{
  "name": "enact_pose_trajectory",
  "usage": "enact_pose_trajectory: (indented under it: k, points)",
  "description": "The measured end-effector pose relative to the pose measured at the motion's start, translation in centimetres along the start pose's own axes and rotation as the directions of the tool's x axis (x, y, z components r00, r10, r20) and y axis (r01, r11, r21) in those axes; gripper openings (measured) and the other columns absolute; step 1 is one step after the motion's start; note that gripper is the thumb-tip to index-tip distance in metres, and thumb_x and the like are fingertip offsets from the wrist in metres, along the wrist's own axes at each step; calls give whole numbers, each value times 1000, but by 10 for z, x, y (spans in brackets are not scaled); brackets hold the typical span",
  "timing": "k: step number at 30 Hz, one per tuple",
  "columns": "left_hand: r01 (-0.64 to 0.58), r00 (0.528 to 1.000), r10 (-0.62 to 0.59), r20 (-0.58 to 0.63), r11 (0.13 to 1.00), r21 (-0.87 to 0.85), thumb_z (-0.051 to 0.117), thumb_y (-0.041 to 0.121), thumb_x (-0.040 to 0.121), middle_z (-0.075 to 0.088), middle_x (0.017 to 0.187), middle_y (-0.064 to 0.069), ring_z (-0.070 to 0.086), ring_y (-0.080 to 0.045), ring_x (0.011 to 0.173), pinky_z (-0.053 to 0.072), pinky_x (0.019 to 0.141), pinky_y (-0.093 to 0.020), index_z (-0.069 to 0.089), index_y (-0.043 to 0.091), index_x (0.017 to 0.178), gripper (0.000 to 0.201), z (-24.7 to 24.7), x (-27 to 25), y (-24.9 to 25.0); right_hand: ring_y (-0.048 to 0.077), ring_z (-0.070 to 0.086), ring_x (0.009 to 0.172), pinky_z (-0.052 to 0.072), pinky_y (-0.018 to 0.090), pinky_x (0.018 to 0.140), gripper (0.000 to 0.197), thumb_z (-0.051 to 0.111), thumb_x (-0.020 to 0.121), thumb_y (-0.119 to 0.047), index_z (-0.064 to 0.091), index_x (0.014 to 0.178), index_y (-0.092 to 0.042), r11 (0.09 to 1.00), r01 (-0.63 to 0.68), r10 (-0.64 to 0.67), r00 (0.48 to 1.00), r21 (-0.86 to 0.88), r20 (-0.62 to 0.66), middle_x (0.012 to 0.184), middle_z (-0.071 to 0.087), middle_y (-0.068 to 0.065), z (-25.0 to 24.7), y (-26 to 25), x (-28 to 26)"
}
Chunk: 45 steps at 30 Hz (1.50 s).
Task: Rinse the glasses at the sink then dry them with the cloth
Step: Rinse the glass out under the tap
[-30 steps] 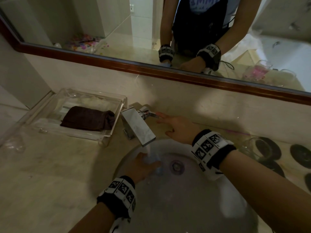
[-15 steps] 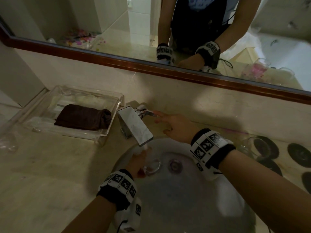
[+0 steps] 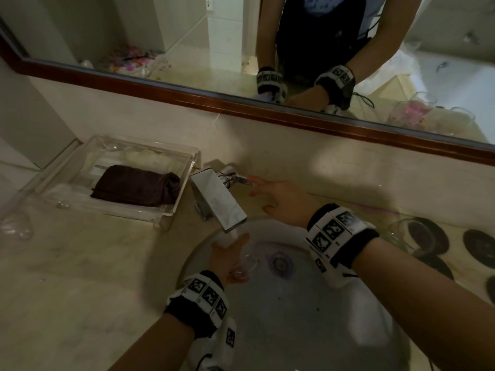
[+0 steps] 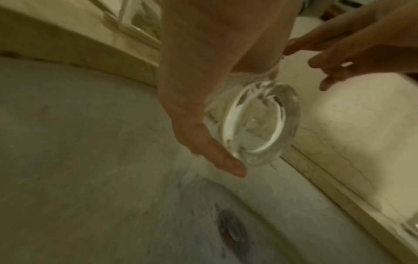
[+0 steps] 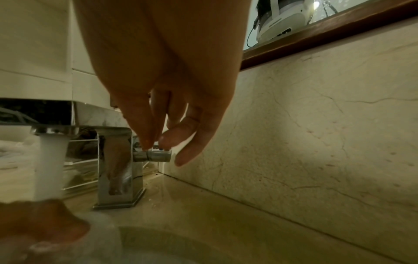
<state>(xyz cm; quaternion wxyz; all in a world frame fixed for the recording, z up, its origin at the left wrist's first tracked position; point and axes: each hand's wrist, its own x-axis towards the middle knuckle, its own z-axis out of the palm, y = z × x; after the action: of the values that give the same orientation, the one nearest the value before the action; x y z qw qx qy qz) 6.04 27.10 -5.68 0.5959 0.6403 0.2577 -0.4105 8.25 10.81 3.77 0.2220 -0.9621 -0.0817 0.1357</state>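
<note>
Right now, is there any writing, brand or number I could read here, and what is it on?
Nothing reads clearly.
Shirt in the mirror: pale letters, cut off by the frame edge, unreadable.
Wristbands: black-and-white square codes, no words.
Tap: no brand visible.

clear glass point(image 4: 255, 123) tilted under tap stream, dark folded cloth point(image 3: 136, 185) in tray

A black band point(image 3: 197, 299) with white panels of square black-and-white markers is worn behind the left hand; a matching band point(image 3: 338, 236) is worn behind the right. Forearms are bare.
</note>
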Motion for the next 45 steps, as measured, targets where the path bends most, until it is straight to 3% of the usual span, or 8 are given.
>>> enact_pose_trajectory:
  k: [4, 9, 12, 20, 22, 25, 30, 45]
  points:
    - [-104, 980, 132, -146, 978, 179, 71, 51, 74, 60, 76, -12, 54, -18, 52, 50, 44, -25, 49, 2, 118, 69, 3, 1, -1, 23, 49, 124, 42, 36, 98, 39, 55, 84, -3, 56, 121, -16, 1000, 28, -28, 1000, -3, -15, 152, 27, -9, 0, -1, 0]
    - [-277, 833, 525, -177, 672, 687, 72, 52, 70, 55, 119, -19, 56, -35, 105, 48, 89, -42, 35, 5, 136, 89, 1, -1, -8, 21, 50, 123, 43, 32, 95, 38, 55, 84, -3, 57, 120, -16, 1000, 26, -26, 1000, 0, -12, 153, 24, -11, 2, 1, 1]
    - [-258, 872, 478, -101, 626, 736, 72, 57, 67, 55, 119, -15, 58, -31, 103, 50, 85, -39, 28, 6, 136, 96, 3, 2, -10, 21, 48, 124, 43, 34, 98, 37, 56, 84, -4, 57, 119, -16, 1000, 26, -26, 1000, -6, -5, 153, 23, -10, 2, 2, 2]
    - [-267, 954, 267, -135, 964, 20, 68, 37, 83, 59, 100, -9, 64, -24, 71, 49, 46, -27, 33, 22, 131, 61, -1, -4, -9, 21, 48, 125, 42, 32, 97, 37, 55, 84, -4, 56, 120, -15, 1000, 19, -19, 1000, -17, -2, 154, 21, -10, 2, 1, 1]
    - [-116, 991, 130, 35, 957, -267, 57, 41, 89, 60, 68, -7, 55, -16, 43, 40, 38, -17, 53, 17, 104, 29, -9, -3, -11, 24, 49, 123, 43, 36, 98, 39, 55, 84, -2, 56, 121, -14, 1000, 22, -22, 1000, 1, -2, 153, 24, -8, 2, 1, 1]
    - [143, 913, 109, 394, 818, -557, 59, 47, 80, 47, 47, -3, 43, -14, 34, 35, 36, -15, 56, 11, 59, 42, -16, -11, -13, 26, 53, 119, 45, 39, 94, 40, 55, 83, -2, 55, 121, -14, 1000, 28, -28, 1000, 4, -6, 152, 27, -6, 3, 1, 2]
    - [196, 926, 84, 368, 726, -659, 41, 55, 84, 57, 79, -14, 60, -24, 53, 49, 43, -23, 60, 3, 93, 56, -27, -16, -16, 26, 48, 124, 43, 37, 96, 35, 54, 83, 0, 58, 116, -11, 999, 34, -34, 999, -8, -1, 154, 23, -7, 3, 0, 3]
    - [266, 934, 0, 358, 669, -694, 55, 38, 85, 68, 75, -16, 59, -31, 79, 57, 55, -36, 61, 4, 89, 34, -12, -14, 5, 24, 53, 119, 44, 35, 94, 36, 54, 84, -4, 57, 118, -16, 1000, 8, -8, 1000, -26, -6, 152, 28, -9, 1, -2, 1]
